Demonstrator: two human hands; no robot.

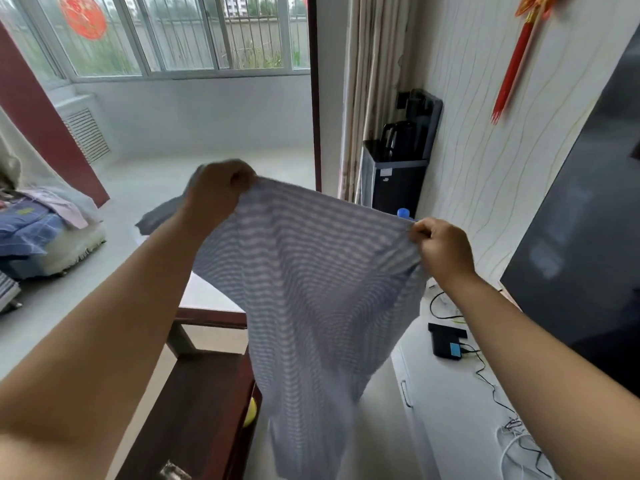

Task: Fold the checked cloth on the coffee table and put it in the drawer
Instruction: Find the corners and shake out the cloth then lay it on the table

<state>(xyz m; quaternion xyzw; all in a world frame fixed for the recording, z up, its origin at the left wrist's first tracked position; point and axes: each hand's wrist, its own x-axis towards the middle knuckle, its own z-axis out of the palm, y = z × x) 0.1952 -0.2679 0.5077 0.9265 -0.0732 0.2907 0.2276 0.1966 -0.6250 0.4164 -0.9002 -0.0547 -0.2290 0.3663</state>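
We see the checked cloth [311, 271] hanging mid-frame, left hand [218, 192] pinching its upper-left corner and right hand [443, 249] pinching its upper-right corner, fingers curled tight.

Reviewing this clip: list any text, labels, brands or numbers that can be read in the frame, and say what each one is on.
No text is legible.
Red round window decoration: pattern only, blurred.
White label on the dark water dispenser: too small to read.
Blue sticker on the black box: too small to read.
Checked cloth: carries no print.
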